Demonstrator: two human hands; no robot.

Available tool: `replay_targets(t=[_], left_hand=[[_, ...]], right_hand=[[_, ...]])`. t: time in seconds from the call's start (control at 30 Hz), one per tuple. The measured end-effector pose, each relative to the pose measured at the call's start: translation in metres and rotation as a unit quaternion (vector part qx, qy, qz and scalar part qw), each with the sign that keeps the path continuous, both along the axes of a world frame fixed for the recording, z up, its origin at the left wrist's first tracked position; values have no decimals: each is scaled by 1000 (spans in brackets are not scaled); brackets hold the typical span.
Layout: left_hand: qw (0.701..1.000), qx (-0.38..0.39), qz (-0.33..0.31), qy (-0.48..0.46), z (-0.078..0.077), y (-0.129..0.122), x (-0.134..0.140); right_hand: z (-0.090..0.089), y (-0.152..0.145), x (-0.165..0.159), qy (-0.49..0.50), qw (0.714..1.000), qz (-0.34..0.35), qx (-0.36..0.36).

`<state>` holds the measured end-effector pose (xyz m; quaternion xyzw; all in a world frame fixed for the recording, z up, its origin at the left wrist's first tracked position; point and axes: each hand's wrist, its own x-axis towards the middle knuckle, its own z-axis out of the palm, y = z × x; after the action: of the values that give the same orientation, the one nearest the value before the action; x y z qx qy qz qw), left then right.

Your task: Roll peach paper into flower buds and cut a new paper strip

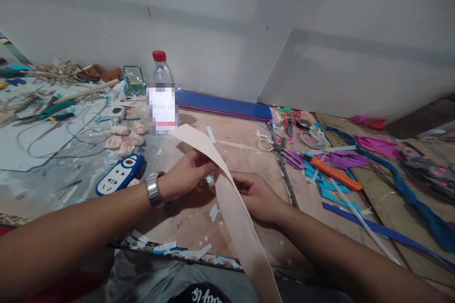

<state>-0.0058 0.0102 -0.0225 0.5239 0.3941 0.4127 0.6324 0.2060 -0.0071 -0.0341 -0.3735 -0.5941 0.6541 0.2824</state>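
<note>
A long pale pink strip point(232, 208) of thin, flexible sheet runs from near the bottle down over the table's front edge, bending between my hands. My left hand point(188, 173), with a metal watch point(154, 189) on its wrist, is closed on the strip's left edge, thumb and fingers pinching it. My right hand point(258, 194) is on the strip's other side, fingers curled behind it and partly hidden, so its grip is only partly visible. Small white scraps point(213, 213) lie on the tabletop beneath.
A red-capped bottle point(163, 73) stands behind. Left are a blue-white power strip point(120, 173), pink petal-like pieces point(124, 141) and green-handled pliers point(57, 110). Right are scissors point(284, 147), an orange utility knife point(334, 173) and blue strips point(384, 229). Blue sheets point(223, 104) lie by the wall.
</note>
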Motion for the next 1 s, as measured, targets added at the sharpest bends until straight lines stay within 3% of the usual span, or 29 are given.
replay_targets(t=[0.13, 0.3, 0.47, 0.7, 0.83, 0.9, 1.0], left_hand=[[998, -46, 37, 1, 0, 0, 0], [997, -28, 73, -11, -1, 5, 1], [995, -38, 73, -56, -2, 8, -1], [989, -25, 119, -78, 3, 9, -4], [990, -22, 109, -84, 6, 10, -7], [990, -17, 115, -78, 7, 10, -7], [991, -7, 123, -61, 9, 10, -8]], right_hand=[[-2, 1, 0, -10, 999, -46, -8], [-9, 7, 1, 14, 996, -90, -17], [-7, 11, 4, 3, 990, -134, 51], [3, 15, 8, 23, 958, -258, 120], [9, 16, 9, 52, 941, -318, 105], [11, 16, 9, 77, 942, -317, 77], [12, 16, 8, 148, 953, -262, 35]])
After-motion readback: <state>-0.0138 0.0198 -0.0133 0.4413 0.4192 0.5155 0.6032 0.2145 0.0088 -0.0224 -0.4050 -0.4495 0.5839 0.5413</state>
